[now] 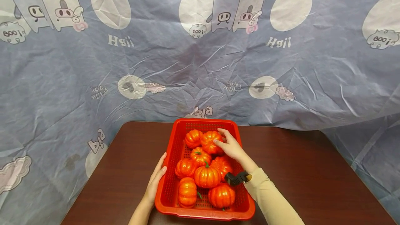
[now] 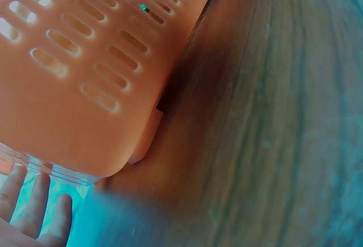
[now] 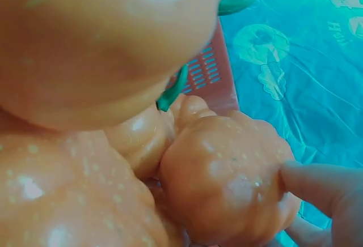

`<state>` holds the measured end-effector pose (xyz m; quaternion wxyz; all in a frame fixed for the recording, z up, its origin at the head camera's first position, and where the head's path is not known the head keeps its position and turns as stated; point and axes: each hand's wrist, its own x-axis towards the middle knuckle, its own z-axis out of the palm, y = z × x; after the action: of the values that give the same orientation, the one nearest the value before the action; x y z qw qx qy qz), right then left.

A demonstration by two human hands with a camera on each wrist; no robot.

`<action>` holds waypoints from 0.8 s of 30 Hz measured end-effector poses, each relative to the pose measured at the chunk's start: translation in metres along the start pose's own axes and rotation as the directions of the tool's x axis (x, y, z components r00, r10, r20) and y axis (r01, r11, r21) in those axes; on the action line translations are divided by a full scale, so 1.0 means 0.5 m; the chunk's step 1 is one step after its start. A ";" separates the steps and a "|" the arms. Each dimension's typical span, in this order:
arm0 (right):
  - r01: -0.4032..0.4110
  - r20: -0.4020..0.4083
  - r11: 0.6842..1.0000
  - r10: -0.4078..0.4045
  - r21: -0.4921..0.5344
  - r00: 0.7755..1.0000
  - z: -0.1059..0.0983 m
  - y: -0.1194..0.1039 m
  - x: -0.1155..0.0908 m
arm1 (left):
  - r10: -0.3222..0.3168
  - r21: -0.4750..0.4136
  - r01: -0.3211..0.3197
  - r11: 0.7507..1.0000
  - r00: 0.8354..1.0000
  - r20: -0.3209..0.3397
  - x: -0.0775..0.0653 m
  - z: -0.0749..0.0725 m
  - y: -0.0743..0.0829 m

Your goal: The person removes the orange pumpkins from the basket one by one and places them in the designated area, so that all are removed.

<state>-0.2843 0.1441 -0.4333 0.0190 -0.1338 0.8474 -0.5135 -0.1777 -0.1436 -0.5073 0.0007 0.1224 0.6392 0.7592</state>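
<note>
Orange pumpkin (image 1: 208, 144) meets the right hand (image 1: 230, 146) in head and right-wrist views only.

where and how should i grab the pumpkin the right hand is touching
Likely by the bulging sides of the pumpkin, coming from above and the right: its round body gives opposing surfaces, while other pumpkins crowd its left and near sides.

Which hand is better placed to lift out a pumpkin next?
Probably the right hand: it's reaching into the basket, touching a pumpkin. The left hand is outside, at the basket's left side.
</note>
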 end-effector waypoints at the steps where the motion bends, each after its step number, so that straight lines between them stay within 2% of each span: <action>1: 0.002 -0.004 1.000 -0.002 0.006 1.000 -0.001 -0.001 0.000 | 0.001 -0.004 -0.001 1.000 1.000 0.001 0.000 0.000 0.000; 6: 0.002 -0.034 0.999 -0.001 0.033 0.999 -0.003 -0.002 0.002 | 0.005 -0.014 -0.005 1.000 1.000 0.005 0.002 -0.001 0.003; 14: -0.034 -0.086 0.992 0.044 0.119 0.995 -0.007 -0.006 0.000 | -0.003 -0.018 0.003 1.000 1.000 0.008 0.002 0.000 0.002; 21: -0.071 -0.115 0.972 0.099 0.224 0.988 -0.017 -0.011 -0.003 | -0.006 -0.020 0.006 1.000 1.000 0.010 0.001 0.002 0.003; 24: -0.089 -0.120 0.953 0.128 0.289 0.984 -0.023 -0.017 -0.005 | -0.007 -0.026 0.007 1.000 1.000 0.013 -0.001 0.003 0.004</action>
<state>-0.2821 0.1508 -0.4207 0.0078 -0.0471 0.7709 -0.6352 -0.1765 -0.1425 -0.5052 0.0092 0.1250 0.6296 0.7667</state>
